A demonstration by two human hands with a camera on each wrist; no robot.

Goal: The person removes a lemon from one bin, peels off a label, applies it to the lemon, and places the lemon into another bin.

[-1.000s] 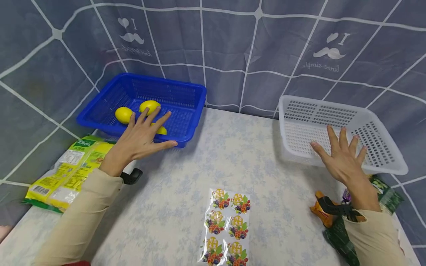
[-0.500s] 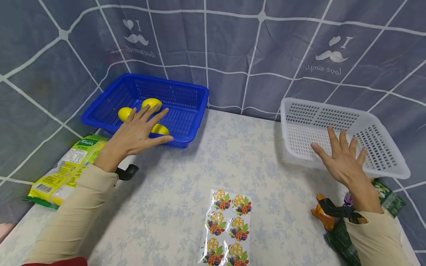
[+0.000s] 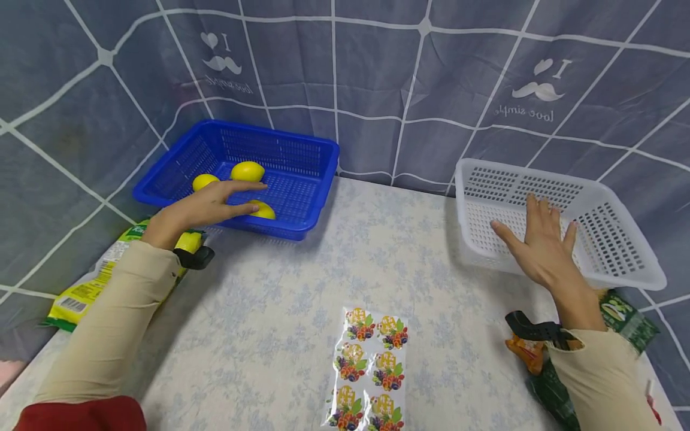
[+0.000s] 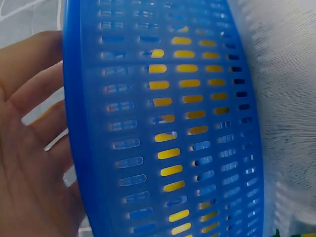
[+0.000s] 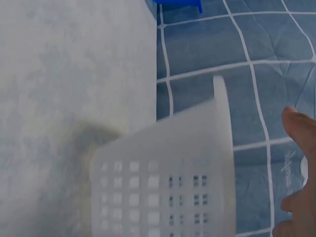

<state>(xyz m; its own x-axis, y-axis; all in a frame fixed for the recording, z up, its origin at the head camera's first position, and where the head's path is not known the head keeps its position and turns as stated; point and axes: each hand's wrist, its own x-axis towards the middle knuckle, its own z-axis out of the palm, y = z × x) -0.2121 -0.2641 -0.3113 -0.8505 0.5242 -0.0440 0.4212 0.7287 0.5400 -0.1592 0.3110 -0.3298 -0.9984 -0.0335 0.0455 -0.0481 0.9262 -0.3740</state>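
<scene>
Three yellow lemons point(image 3: 248, 172) lie in a blue plastic basket point(image 3: 280, 143) at the back left. My left hand point(image 3: 202, 209) reaches over its near rim, fingers extended, thumb tip beside the nearest lemon point(image 3: 264, 209); contact cannot be told. In the left wrist view the hand point(image 4: 34, 143) is behind the basket's rim, with yellow showing through the slotted blue wall point(image 4: 101, 148). My right hand point(image 3: 544, 251) is spread over the near side of a white plastic basket point(image 3: 620, 239), holding nothing. The right wrist view catches part of that hand point(image 5: 301, 133) beside the white basket point(image 5: 163, 133).
A glossy sheet of fruit stickers point(image 3: 369, 371) lies front centre. A yellow-green food bag point(image 3: 81, 299) is under the left forearm. Beside the right forearm are an orange packet point(image 3: 525, 353), a dark green packet point(image 3: 555, 389) and a green packet point(image 3: 628, 320). A grey checked curtain point(image 3: 372, 66) hangs behind.
My left hand has turned and lowered toward the nearest lemon, its spread fingers coming together. My right hand has shifted slightly left, its fingers closer together. The view shifted slightly at first.
</scene>
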